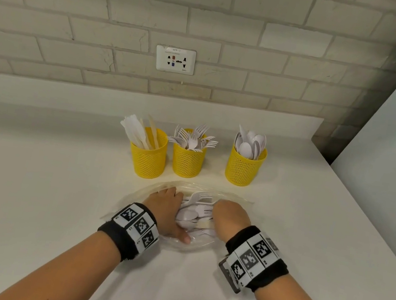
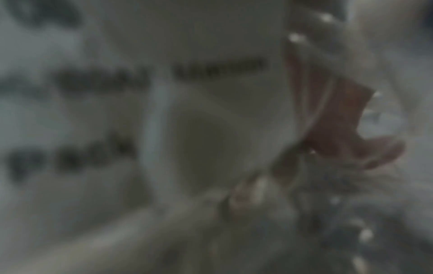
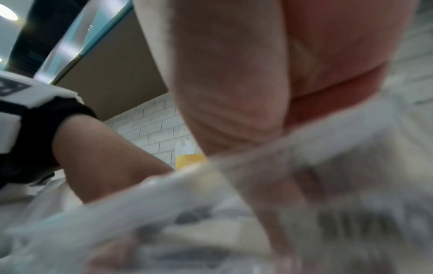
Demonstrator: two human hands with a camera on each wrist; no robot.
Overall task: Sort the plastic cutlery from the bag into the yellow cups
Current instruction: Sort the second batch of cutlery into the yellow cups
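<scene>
Three yellow mesh cups stand in a row on the white counter: the left cup [image 1: 150, 156] holds knives, the middle cup [image 1: 187, 160] forks, the right cup [image 1: 243, 168] spoons. In front of them lies a clear plastic bag [image 1: 202, 245] with white forks and spoons [image 1: 194, 213] inside. My left hand [image 1: 169, 206] lies flat on the bag's left side, fingers stretched forward and thumb out along the near edge. My right hand [image 1: 229, 215] dips into the bag from the right, and the back of the hand hides its fingers. The right wrist view shows its palm [image 3: 234, 74] over blurred plastic.
A brick wall with a white socket plate [image 1: 175, 59] rises behind the counter. The counter's right edge [image 1: 361, 229] runs diagonally close to the spoon cup. The left wrist view is dark and blurred, showing only pale cutlery shapes [image 2: 211, 129].
</scene>
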